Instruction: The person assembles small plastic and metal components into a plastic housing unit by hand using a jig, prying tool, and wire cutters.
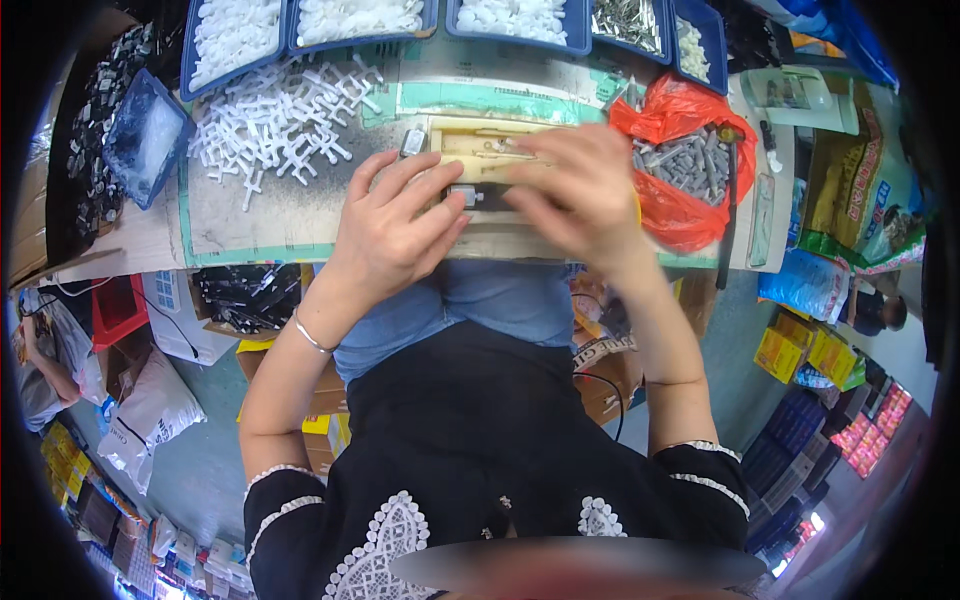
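A cream-coloured box-like fixture [462, 142] with small parts in its recess sits at the middle of the bench. My left hand [385, 235] reaches to its left side, fingers apart and slightly bent, fingertips on or just over its near left edge. Beside my left index finger is a small grey-silver block [466, 194]. A similar small silver piece [413, 142] stands left of the fixture. My right hand [585, 195] is over the fixture's right end, its fingers smeared by motion. What it may hold, if anything, cannot be made out.
White branching plastic pieces [275, 125] are heaped at left, near a blue tray [150, 140]. Blue bins [515, 42] of white and metal parts line the back. At right, a red plastic bag [685, 215] holds grey cylindrical pieces [690, 165]; a dark rod [728, 220] lies beside it.
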Demonstrator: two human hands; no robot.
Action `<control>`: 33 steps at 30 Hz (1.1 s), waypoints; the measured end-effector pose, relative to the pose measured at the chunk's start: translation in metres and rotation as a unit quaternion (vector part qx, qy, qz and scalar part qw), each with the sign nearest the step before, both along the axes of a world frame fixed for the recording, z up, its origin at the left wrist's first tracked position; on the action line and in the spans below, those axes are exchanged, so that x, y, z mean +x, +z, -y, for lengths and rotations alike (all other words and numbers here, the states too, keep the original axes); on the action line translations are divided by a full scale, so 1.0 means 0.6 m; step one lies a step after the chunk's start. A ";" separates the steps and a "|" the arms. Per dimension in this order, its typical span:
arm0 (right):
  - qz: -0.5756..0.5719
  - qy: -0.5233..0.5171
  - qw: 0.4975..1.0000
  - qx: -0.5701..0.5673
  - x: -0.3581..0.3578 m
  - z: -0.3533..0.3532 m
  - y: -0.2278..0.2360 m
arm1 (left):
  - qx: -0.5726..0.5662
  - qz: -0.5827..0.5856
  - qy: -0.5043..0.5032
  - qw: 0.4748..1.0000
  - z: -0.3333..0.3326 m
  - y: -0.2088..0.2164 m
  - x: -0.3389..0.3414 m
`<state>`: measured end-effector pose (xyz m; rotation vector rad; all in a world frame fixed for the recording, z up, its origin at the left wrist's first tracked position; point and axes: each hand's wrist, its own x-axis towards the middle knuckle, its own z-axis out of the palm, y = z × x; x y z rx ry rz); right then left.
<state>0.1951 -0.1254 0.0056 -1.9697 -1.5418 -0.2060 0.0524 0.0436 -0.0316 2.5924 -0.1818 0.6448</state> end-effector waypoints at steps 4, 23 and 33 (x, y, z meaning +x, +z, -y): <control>-0.090 -0.203 0.975 0.026 0.128 0.002 0.038 | 0.055 0.020 -0.040 0.997 -0.002 0.024 0.018; 0.157 -0.249 0.947 -0.125 0.269 -0.046 -0.010 | 0.100 0.025 0.103 0.989 -0.031 0.035 0.318; -0.505 -0.109 0.842 0.154 0.159 -0.014 0.039 | -0.162 0.084 -0.043 0.982 -0.021 0.065 0.224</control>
